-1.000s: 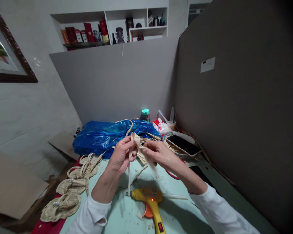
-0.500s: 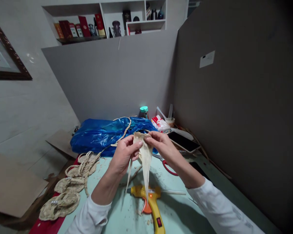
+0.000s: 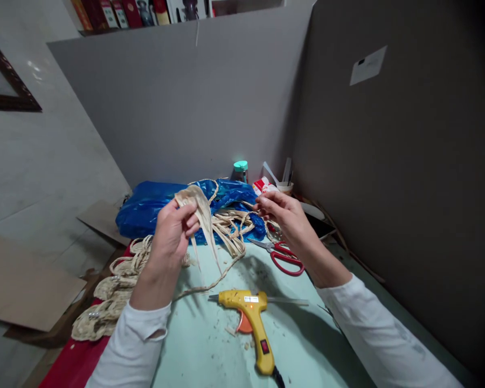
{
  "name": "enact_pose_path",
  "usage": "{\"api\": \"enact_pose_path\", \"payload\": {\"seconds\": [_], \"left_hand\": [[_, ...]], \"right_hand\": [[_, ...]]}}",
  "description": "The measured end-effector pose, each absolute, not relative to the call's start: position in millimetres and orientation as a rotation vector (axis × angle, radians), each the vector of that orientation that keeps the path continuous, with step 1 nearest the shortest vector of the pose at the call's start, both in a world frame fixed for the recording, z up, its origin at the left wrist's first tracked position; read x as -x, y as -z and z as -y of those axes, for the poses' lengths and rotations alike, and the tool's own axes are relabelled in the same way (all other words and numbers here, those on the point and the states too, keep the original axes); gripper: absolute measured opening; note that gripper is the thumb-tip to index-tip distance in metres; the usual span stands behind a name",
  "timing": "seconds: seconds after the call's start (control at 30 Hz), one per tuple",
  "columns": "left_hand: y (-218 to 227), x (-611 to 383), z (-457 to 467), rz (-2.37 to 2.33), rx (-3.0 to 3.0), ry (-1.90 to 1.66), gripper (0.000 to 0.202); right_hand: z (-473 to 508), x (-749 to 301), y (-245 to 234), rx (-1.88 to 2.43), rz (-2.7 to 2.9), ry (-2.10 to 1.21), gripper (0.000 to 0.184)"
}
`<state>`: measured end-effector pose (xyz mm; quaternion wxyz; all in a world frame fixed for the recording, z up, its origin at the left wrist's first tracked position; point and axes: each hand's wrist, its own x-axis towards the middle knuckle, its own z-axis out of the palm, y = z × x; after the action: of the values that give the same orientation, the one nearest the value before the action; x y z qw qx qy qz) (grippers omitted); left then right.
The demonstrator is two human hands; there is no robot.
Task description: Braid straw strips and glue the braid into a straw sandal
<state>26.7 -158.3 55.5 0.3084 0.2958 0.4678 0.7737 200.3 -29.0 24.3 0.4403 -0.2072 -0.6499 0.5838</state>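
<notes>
Here, left fingers (image 3: 187, 210) pinch a pale strip (image 3: 203, 209) before blue plastic (image 3: 147, 207); right fingers (image 3: 275, 203), hold unclear, hover near scissors (image 3: 272, 249).

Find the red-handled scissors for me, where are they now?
In the head view, the red-handled scissors lie right of centre on the green table, beyond the yellow glue gun and, in the picture, below the right hand.

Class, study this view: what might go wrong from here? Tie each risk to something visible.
1. The yellow plastic glue gun lies with its nozzle close to the pale twisted fibre cord; if hot, it might stick to it.
2. Only the left hand holds the thin cream-coloured fibrous sheet, so its narrow dangling ends may tear or snag.
3. The red-handled metal scissors lie below the right hand in the view, so lowering that hand might bring it against them.
</notes>
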Motion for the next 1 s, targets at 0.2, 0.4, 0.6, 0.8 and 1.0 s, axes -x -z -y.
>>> {"api": "enact_pose_path", "payload": {"seconds": [0.2, 0.4, 0.6, 0.8, 1.0], "left_hand": [[-64, -12, 166, -1.198, -0.724, -2.141, 0.023], [-72, -4, 174, -1.178, -0.725, -2.171, 0.02], [-75, 0, 180, -1.188, -0.779, -2.16, 0.02], [-65, -9, 171, -1.219, -0.901, -2.032, 0.018], [-57, -22, 164, -1.237, -1.001, -1.919, 0.016]], "right_hand": [[8, -194, 5, 0.644, 1.847, -1.36, 0.021], [10, -174, 29, 0.635, 2.15, -1.258, 0.011], [22, -139, 24, 0.667, 2.204, -1.156, 0.007], [56, -127, -12, 0.439, 2.082, -1.38, 0.034], [81, -131, -26, 0.323, 1.895, -1.461, 0.029]]}}
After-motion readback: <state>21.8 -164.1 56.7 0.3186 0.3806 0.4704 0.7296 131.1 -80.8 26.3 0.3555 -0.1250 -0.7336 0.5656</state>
